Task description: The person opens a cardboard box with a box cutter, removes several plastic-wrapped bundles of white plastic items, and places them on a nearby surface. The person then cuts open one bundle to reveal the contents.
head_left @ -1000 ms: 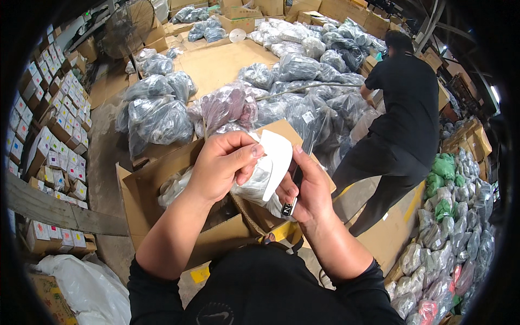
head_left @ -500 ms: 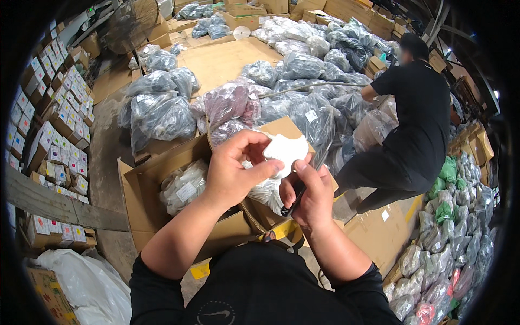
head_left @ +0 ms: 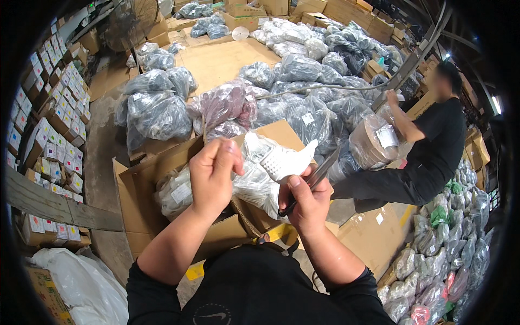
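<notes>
My right hand grips a white, curved piece with rows of small holes between thumb and fingers. The same hand holds a bladed tool with a dark handle end and a pointed metal blade slanting up to the right. Apart from it, my left hand is raised with curled fingers; anything pinched in them is too small to make out. Below both hands stands an open cardboard box with clear-bagged white pieces. More white bagged material lies behind the white piece.
Filled plastic bags are heaped ahead, others at left. A co-worker in black crouches at right beside a brown wrapped roll. Small white boxes line the left; more bags lie at the lower right.
My left hand has let go of the white piece and drawn left. The piece has turned in my right hand, showing its holes. The co-worker has shifted right, with the wrapped roll now in sight.
</notes>
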{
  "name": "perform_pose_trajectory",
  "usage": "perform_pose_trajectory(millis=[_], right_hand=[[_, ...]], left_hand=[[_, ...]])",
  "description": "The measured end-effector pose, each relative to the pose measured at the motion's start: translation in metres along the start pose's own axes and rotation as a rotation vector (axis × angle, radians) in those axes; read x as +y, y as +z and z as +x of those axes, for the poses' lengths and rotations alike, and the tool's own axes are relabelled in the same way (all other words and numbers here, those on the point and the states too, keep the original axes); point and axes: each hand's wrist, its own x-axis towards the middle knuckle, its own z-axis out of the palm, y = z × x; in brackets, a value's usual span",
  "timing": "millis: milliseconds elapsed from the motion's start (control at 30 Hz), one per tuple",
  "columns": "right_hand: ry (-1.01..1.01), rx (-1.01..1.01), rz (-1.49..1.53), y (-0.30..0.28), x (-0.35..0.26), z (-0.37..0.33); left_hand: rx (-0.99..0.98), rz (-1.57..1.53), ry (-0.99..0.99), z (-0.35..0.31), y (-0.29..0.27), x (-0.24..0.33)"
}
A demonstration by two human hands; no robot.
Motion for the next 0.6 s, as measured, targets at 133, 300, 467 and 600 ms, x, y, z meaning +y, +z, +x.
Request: perform_pose_trajectory(millis=[133, 300, 467, 600], right_hand=[[-0.005, -0.006, -0.053, 0.002, 0.004, -0.002], [0.013, -0.025, -0.105, 0.002, 0.007, -0.003], [-0.039, -0.032, -0.343, -0.005, 0.012, -0.004], [-0.263, -0.162, -0.534, -0.009, 0.016, -0.007]], left_hand=[[-0.122, -0.073, -0.091, -0.005, 0.004, 0.005], [-0.301, -0.220, -0.155, -0.006, 0.006, 0.005], [-0.294, -0.063, -0.112, -0.007, 0.006, 0.003], [-0.218, 0.016, -0.099, -0.011, 0.005, 0.009]])
